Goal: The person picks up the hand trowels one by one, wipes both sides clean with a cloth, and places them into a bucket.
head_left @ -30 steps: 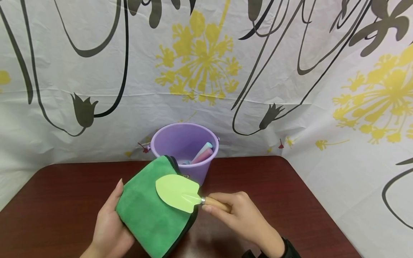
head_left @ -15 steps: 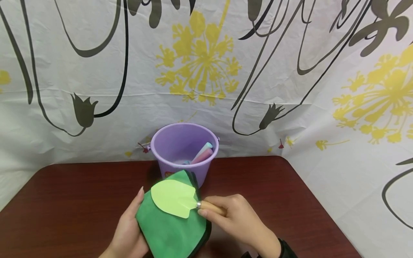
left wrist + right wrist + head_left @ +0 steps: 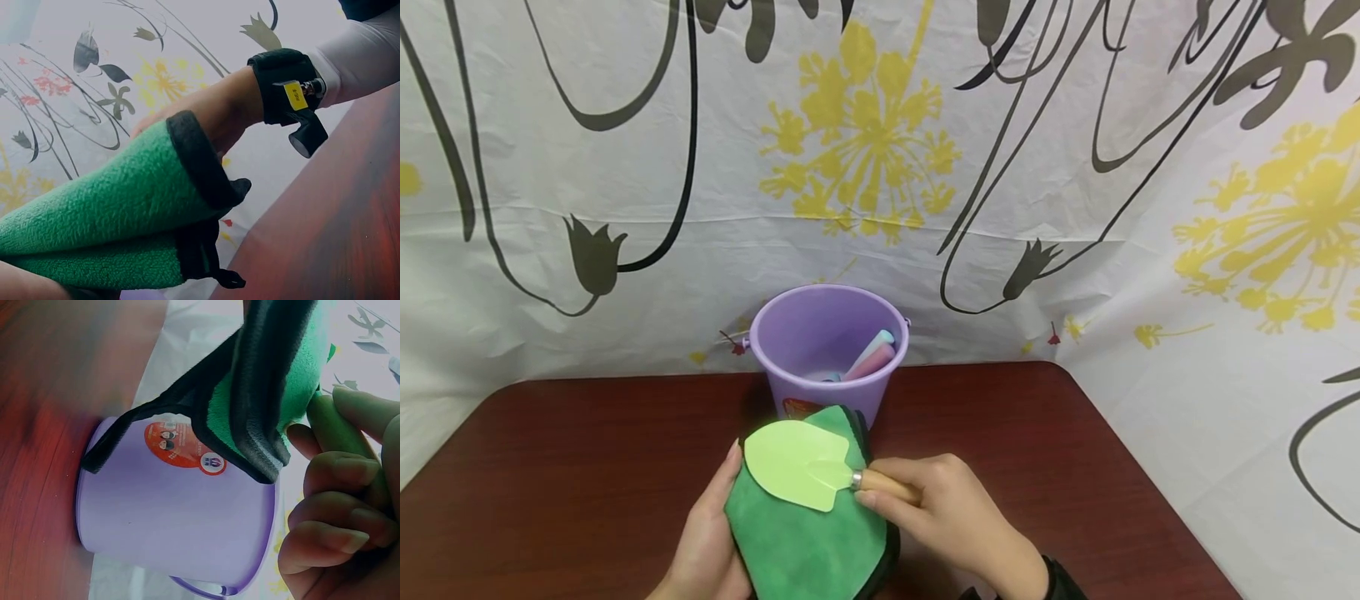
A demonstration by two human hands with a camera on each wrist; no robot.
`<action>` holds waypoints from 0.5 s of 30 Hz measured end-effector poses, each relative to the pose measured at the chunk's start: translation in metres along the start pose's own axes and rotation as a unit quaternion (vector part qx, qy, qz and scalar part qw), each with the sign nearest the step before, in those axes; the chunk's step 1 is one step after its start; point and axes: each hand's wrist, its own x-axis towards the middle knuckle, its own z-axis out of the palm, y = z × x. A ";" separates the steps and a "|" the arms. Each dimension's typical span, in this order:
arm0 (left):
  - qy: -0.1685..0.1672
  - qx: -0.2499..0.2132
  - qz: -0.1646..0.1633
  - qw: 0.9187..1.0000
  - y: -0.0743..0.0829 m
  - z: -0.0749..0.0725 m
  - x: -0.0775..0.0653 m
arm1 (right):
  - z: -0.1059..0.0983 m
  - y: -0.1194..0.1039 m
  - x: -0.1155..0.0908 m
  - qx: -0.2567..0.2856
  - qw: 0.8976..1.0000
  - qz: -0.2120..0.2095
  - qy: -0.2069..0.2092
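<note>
My left hand holds a folded green cloth with black edging by its left side, thumb along the edge. Flat against the cloth's upper face lies the lime-green blade of a small hand trowel. My right hand grips the trowel's wooden handle, fingers curled round it. In the left wrist view the cloth hides most of the left fingers. The right wrist view shows the curled right fingers beside the cloth's black trim.
Just behind the cloth, a purple bucket stands on the dark red table. Pink and light blue items lean inside it. A white curtain with flower prints hangs behind the table.
The left hand and cloth have moved right and down, away from the bucket's rim. The trowel has shifted slightly left and down, its blade still over the cloth.
</note>
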 end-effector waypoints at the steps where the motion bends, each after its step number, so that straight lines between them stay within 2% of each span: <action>1: 0.005 0.001 0.001 1.000 0.000 0.000 0.000 | 0.000 0.000 0.000 0.000 1.000 0.001 0.001; 4: -0.002 -0.011 0.003 1.000 0.002 -0.002 -0.001 | 0.001 0.001 0.000 -0.009 1.000 -0.005 0.007; 8: -0.039 -0.060 0.020 0.997 0.005 -0.006 -0.001 | 0.001 0.003 0.000 -0.028 0.999 -0.014 0.019; 12: -0.076 -0.101 0.034 0.991 0.010 -0.007 -0.003 | 0.000 0.004 0.000 -0.035 0.998 -0.032 0.032; 15: -0.115 -0.130 0.035 0.984 0.014 -0.008 -0.003 | -0.001 0.005 0.000 -0.036 0.998 -0.038 0.039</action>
